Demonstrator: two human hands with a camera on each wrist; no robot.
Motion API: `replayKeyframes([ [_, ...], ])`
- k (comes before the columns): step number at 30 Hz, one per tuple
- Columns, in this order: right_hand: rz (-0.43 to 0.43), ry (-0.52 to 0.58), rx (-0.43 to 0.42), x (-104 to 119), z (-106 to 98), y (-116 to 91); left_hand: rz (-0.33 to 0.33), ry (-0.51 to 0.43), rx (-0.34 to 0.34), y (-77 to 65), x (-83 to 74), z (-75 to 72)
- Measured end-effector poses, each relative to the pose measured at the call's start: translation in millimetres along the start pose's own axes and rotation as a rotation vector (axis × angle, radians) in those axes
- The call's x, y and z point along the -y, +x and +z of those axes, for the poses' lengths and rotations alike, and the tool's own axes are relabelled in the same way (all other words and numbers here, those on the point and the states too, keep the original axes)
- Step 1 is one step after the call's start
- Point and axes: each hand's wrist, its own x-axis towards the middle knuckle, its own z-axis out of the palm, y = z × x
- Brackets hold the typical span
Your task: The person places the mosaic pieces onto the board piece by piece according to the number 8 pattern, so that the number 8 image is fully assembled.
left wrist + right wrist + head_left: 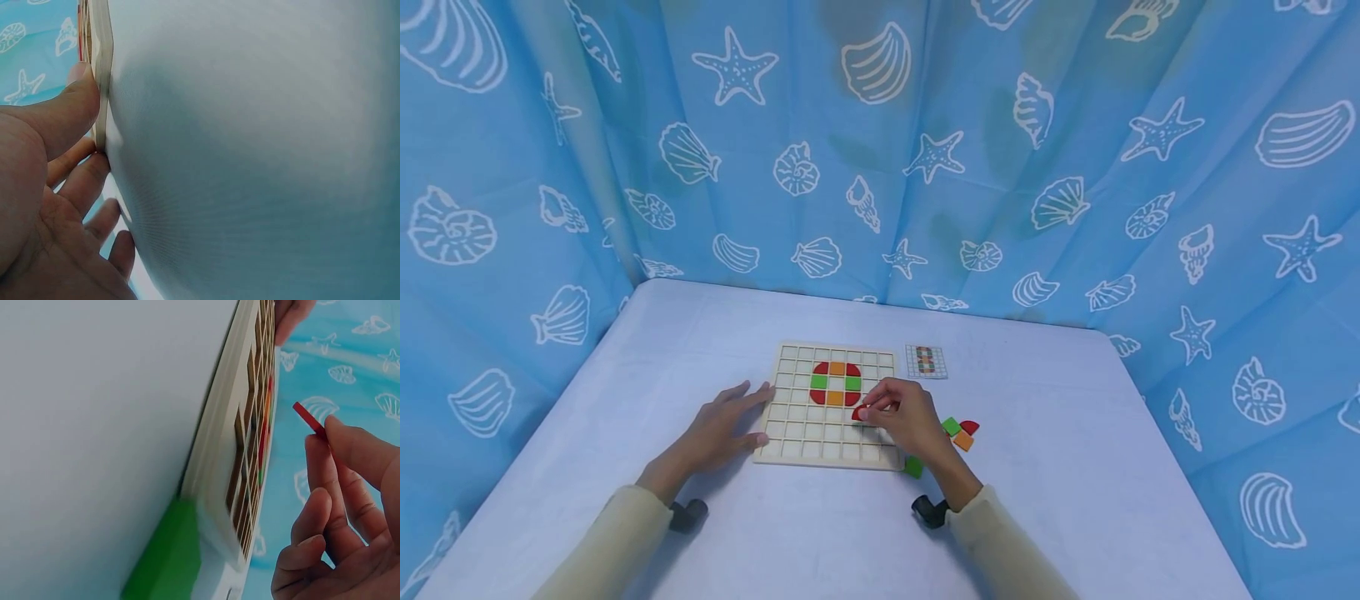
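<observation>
A wooden grid board [827,464] lies on the table, with a ring of red, orange [837,368] and green [818,382] tiles set in its upper middle cells. My left hand [718,429] rests at the board's left edge, thumb and fingertips touching its rim, fingers extended. Over the right-hand part of the grid, my right hand [913,421] pinches a red quarter-round tile [309,420] between thumb and index finger. In the right wrist view that tile is seen edge-on, raised above the board's surface.
A small pattern card [927,362] lies beyond the board's upper right corner. Right of my right hand are loose green [952,426], orange [964,440] and red [970,427] tiles. Another green tile [913,467] sits by the board's lower right corner. Behind the table hangs a blue shell-print curtain [880,167].
</observation>
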Motion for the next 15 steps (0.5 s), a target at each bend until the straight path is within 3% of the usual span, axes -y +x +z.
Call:
replayKeyframes([
  [15, -0.002, -0.012, 0.039, 18, 34, 15, -0.004, -0.006, -0.001, 1.1, 2.7, 0.9],
])
